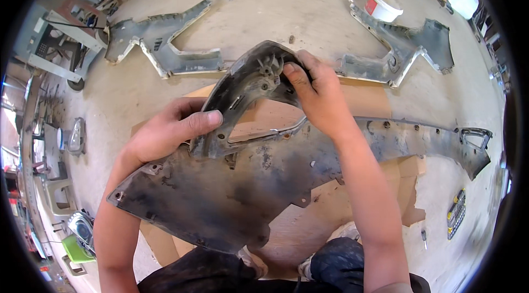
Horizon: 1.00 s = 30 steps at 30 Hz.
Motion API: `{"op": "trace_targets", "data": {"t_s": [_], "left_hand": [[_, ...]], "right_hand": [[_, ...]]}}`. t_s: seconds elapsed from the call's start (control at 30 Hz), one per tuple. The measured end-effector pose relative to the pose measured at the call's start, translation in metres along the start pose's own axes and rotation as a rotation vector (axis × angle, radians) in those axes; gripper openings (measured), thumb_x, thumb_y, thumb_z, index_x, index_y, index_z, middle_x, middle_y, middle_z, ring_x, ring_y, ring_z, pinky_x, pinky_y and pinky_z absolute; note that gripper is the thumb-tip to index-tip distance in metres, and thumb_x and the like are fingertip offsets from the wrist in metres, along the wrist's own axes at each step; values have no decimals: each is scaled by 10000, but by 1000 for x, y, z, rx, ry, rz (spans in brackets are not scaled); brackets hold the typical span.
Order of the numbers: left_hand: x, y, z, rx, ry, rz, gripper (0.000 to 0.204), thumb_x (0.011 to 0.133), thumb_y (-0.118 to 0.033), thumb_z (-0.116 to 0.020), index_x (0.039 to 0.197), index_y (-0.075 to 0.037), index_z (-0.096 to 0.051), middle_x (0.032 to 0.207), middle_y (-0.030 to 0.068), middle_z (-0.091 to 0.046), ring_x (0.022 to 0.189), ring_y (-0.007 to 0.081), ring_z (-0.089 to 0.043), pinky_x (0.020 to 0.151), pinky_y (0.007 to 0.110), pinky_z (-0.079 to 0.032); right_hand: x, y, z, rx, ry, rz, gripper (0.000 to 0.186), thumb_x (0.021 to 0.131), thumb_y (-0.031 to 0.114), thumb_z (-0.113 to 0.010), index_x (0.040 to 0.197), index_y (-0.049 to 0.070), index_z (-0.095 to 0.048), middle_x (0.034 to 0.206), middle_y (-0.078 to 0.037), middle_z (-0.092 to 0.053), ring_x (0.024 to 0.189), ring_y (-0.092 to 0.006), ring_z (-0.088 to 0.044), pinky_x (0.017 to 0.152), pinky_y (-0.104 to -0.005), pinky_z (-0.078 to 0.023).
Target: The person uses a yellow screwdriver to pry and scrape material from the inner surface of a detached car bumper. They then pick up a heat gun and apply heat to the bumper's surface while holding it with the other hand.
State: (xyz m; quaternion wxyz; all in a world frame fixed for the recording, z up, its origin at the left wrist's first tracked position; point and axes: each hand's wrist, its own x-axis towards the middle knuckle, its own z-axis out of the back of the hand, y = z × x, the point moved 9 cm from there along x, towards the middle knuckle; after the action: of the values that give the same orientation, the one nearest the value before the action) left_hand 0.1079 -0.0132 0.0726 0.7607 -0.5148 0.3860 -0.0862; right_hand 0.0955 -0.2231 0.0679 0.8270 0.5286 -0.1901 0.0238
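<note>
Both hands hold a curved dark plastic trim piece (234, 86), its ribbed, dirty inner side facing up. My left hand (171, 128) is closed around its lower left end, thumb on top and fingers hidden beneath. At the upper right end, my right hand (322, 95) grips it, with the thumb pressed on the inner face near a small bracket. Just below is a long, dark plastic body panel (226, 196), scuffed and smeared with dirt. The trim's lower end meets the panel's upper edge; I cannot tell whether they are joined.
Cardboard (366, 101) lies on the concrete floor under the panel. Beyond are two angular body panels, one left (182, 61) and one right (380, 50), and a white bucket (383, 5). A bit set (456, 214) and a screwdriver (424, 239) lie at right. Stools and parts line the left.
</note>
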Motion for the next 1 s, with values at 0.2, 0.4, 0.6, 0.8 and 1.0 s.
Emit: {"op": "trace_targets", "data": {"t_s": [0.2,0.4,0.6,0.8,1.0], "left_hand": [[-11,-8,9,-58,-262,26,576,816,-339,-711,1164,91,-549,1012,106,-613,916,148,-561,823,280,-451],[-16,-24,12,-58,-308,-47,564,818,-317,-706,1166,92,-532,1027,119,-611,940,165,-568,846,296,-445],[-26,-26,15,-30,-367,-108,588,784,-347,-708,1149,72,-515,966,65,-581,856,117,-511,792,271,-412],[-35,-23,19,-47,-331,-141,639,727,-394,-765,1143,28,-525,997,49,-587,873,112,-516,798,272,-414],[-44,-30,7,-104,-303,-181,870,647,-384,-846,1295,34,-442,1170,115,-592,1043,200,-569,910,338,-446]], "right_hand": [[-14,-21,12,28,-39,-53,367,909,300,-604,1115,3,-545,969,-207,-615,922,-304,-593,781,-349,-469],[-49,-81,60,-11,-44,-177,550,859,307,-668,1281,10,-476,1257,-211,-539,1216,-315,-490,940,-369,-441],[-68,-109,82,-155,70,-189,621,815,255,-716,1325,13,-458,1294,-223,-523,1226,-323,-487,1023,-368,-380],[-55,-89,63,41,148,-214,559,788,185,-735,1283,39,-520,1223,-167,-585,1158,-273,-541,982,-343,-411],[-42,-73,49,140,273,-194,421,766,128,-760,1143,19,-609,1011,-126,-657,928,-203,-602,849,-321,-471]]}}
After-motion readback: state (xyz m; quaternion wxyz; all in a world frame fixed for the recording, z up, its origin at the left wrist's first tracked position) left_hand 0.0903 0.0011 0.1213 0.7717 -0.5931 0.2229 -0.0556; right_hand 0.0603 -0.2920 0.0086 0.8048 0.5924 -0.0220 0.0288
